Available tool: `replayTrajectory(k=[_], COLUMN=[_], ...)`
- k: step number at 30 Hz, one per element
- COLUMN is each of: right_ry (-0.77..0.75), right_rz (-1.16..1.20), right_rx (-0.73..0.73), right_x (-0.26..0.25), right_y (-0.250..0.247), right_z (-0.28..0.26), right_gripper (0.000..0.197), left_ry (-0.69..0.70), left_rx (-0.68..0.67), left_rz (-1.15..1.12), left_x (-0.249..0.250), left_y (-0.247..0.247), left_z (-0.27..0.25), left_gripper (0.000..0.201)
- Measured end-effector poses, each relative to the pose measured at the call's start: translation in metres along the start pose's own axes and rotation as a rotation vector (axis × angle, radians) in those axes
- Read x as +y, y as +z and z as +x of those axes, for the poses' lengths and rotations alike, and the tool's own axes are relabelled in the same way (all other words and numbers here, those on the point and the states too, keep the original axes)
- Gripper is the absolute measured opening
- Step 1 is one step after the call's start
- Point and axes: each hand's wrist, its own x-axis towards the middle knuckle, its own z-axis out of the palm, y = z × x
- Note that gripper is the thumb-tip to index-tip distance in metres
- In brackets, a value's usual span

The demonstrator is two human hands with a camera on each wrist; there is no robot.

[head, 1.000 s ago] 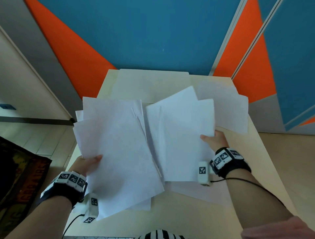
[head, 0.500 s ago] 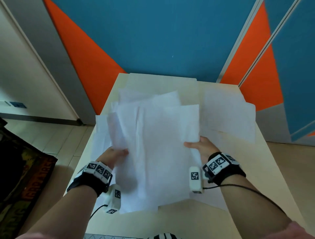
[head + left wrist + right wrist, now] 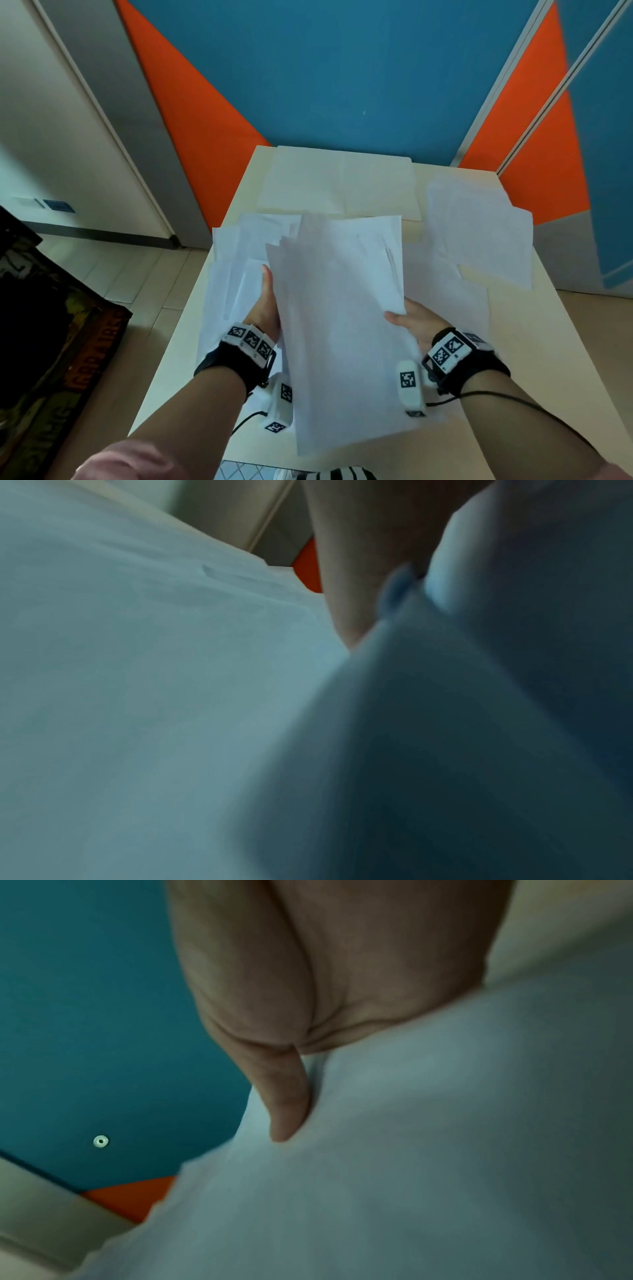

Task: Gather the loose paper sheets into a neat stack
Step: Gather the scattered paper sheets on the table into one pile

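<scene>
A loose bundle of white paper sheets (image 3: 339, 329) is held tilted above the table between both hands. My left hand (image 3: 265, 308) grips its left edge, fingers hidden under the sheets; the left wrist view shows only paper (image 3: 154, 696) and a finger. My right hand (image 3: 411, 323) pinches the right edge, with the thumb (image 3: 284, 1110) pressed on top of the paper (image 3: 411, 1177). More sheets (image 3: 233, 284) lie under the left hand, hanging over the table's left edge. Other loose sheets (image 3: 479, 233) lie at the far right.
The cream table (image 3: 513, 377) stands against a blue and orange wall (image 3: 342, 68). A cream folder or large sheet (image 3: 335, 181) lies at the back. A dark printed object (image 3: 51, 325) sits on the floor at left.
The two hands have come together, merging the left and right batches of sheets into one overlapping bundle that is now lifted and tilted.
</scene>
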Motion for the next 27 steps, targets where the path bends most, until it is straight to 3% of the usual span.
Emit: replayTrajectory(k=[3,6,9,12,14,18,22,27], right_ry=[-0.012,-0.019,-0.052,-0.073,-0.070,-0.049,-0.039,-0.030], right_rz=[0.028,0.120,0.207,0.272,0.287,0.306,0.331,0.355], right_rx=[0.104,0.203,0.234,0.236,0.240,0.251,0.262,0.265], right_x=[0.004,0.005,0.004,0.007,0.010,0.017,0.026,0.034], right_y=[-0.015,-0.035,-0.049,-0.053,-0.054,-0.054,-0.054,-0.055], right_z=[-0.002,-0.009,-0.019,-0.025,-0.028,-0.033,-0.039,-0.044], right_gripper=[0.035,0.036,0.035,0.035,0.035,0.033,0.033,0.042], left_ry=[0.030,0.102,-0.046,-0.124,-0.145,-0.189,-0.200,-0.133], left_rx=[0.158,0.566,0.770,0.809,0.804,0.735,0.753,0.747], left_rz=[0.259,0.857,1.146,1.265,1.265,1.087,1.097,1.086], left_x=[-0.004,-0.007,-0.009,-0.010,-0.007,0.006,0.010,0.007], left_y=[-0.009,-0.044,-0.072,-0.080,-0.080,-0.077,-0.064,-0.052], left_z=[0.005,0.016,0.016,0.019,0.029,0.044,0.045,0.054], left_gripper=[0.060,0.034,0.065,0.094,0.101,0.097,0.076,0.094])
